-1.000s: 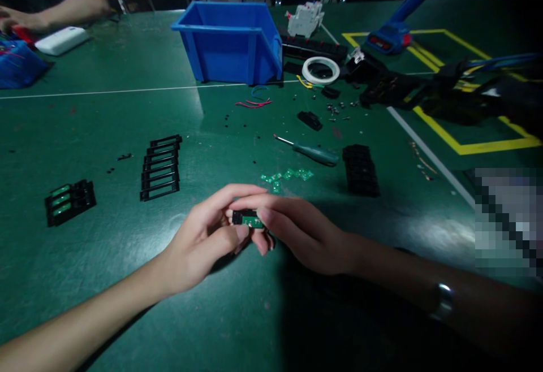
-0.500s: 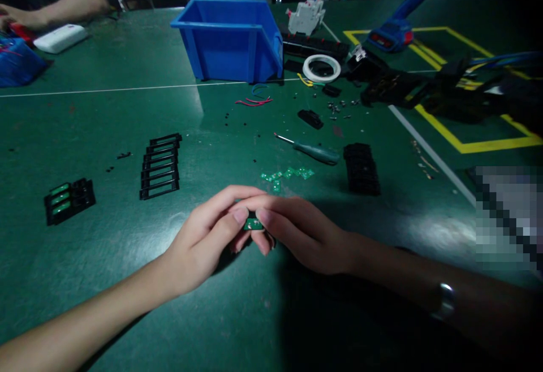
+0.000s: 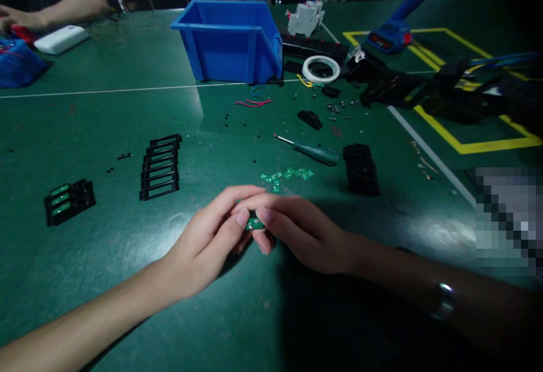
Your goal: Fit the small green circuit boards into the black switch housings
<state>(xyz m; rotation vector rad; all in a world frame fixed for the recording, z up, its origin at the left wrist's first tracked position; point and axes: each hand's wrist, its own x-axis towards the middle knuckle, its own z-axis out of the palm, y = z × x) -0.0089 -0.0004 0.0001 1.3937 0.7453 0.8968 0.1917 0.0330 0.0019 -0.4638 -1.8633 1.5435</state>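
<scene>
Between my two thumbs sits a small green circuit board [image 3: 254,224], apparently with a dark part behind it that my fingers mostly hide. My left hand [image 3: 207,236] grips it from the left, thumb on its edge. From the right, my right hand [image 3: 303,230] pinches the same piece, its fingers overlapping the left ones. Just beyond the hands lies a cluster of small green circuit boards [image 3: 289,174]. A screwdriver [image 3: 316,153] with a green handle rests behind them. Black slotted plastic parts [image 3: 362,169] stand stacked to the right.
On the left lie a black ladder-like frame [image 3: 159,167] and a black holder [image 3: 70,201] with green boards in it. Farther back are a blue bin [image 3: 231,50], a white tape roll [image 3: 321,70], loose screws and a blue power tool [image 3: 390,38]. A person's arm [image 3: 68,10] rests at the far left.
The small green board has tilted slightly between my thumbs, and my left fingers have shifted a little underneath. Everything else on the table stays put.
</scene>
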